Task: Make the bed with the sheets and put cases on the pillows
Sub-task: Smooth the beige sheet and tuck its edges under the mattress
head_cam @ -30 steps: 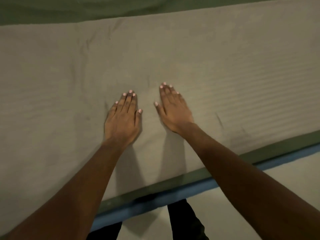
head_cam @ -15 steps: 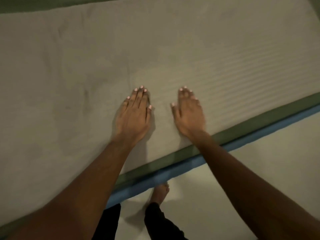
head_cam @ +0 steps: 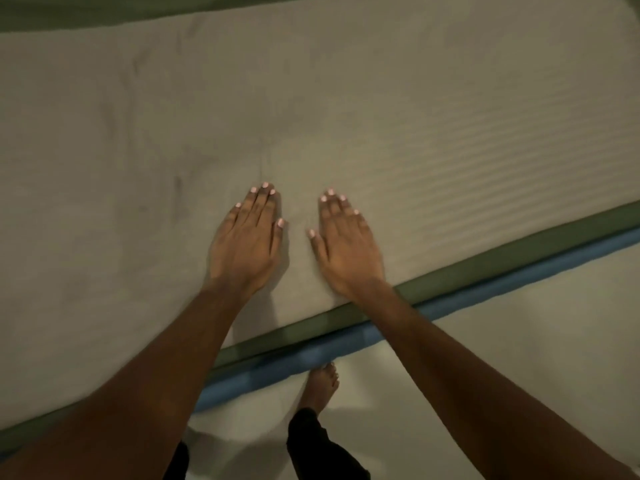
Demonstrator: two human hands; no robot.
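A pale beige sheet (head_cam: 346,98) lies spread flat over the bed and fills most of the view, with faint ribbed stripes on its right part and a few light creases at the left. My left hand (head_cam: 246,240) presses flat on it, palm down, fingers straight and together. My right hand (head_cam: 346,244) lies flat beside it, a hand's width to the right, with its heel close to the sheet's near edge. Neither hand holds anything. No pillows or cases are in view.
Along the near side of the bed runs a dark green band (head_cam: 485,268), with a blue edge (head_cam: 519,268) just below it. A green strip (head_cam: 104,12) shows at the far side. My bare foot (head_cam: 320,386) stands on the pale floor (head_cam: 519,358) by the bed.
Both flat hands have slid back across the sheet toward the near edge of the bed. The view has shifted, and my foot has come into sight on the floor.
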